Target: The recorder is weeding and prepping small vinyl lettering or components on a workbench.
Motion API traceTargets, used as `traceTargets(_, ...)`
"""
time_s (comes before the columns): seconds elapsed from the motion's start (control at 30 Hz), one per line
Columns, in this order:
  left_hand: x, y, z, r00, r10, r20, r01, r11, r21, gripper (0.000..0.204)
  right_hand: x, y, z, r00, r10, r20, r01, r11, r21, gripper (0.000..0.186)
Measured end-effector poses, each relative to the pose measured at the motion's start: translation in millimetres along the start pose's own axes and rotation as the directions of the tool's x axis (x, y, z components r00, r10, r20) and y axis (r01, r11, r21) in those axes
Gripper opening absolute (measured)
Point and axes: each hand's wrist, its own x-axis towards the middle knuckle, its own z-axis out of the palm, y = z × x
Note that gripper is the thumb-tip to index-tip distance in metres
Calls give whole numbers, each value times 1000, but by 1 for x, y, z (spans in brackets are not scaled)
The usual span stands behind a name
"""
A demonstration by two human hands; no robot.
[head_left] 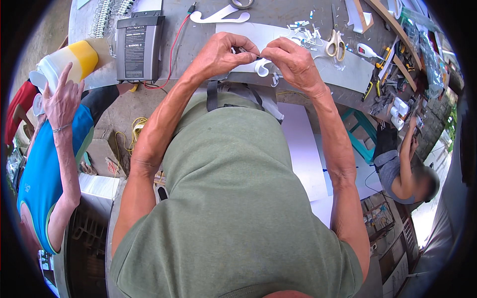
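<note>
My left hand (223, 55) and my right hand (294, 65) meet at the table's near edge, both closed with fingertips pinched together. Between them shows a tiny dark bit, too small to name. Just under the fingertips is a curled white strip (262, 68); whether a hand holds it I cannot tell. Beyond my hands a white sheet (238, 32) lies on the grey table (186, 49). Small white offcuts (309, 36) are scattered past my right hand, beside scissors (336, 48) with cream handles.
A grey metal box (139, 48) with a red cable stands left. A white curved cutout (218, 16) and tape roll (242, 3) lie farther back. Pliers (367, 91) and other tools crowd the right. At left a person's hand (62, 102) is by a yellow-and-white container (74, 60); another person (402, 174) works right.
</note>
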Motion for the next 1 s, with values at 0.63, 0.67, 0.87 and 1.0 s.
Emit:
traceTargets(0.63,11,-6,5,992,-68,103,86,980,-182,23,-4,4,-4,999,-46,-29,45,998,-31,23)
traceTargets(0.67,11,-6,5,994,-57,88,72,981,-179,22,-3,4,-4,999,22,-46,-19,997,71,22)
traceTargets(0.87,9,-3,3,951,-227,207,299,842,-449,19,-2,-6,-16,978,176,114,-187,977,99,26)
traceTargets(1.0,9,-4,4,936,-243,255,345,780,-522,19,-2,-8,-12,994,88,71,-95,991,99,28)
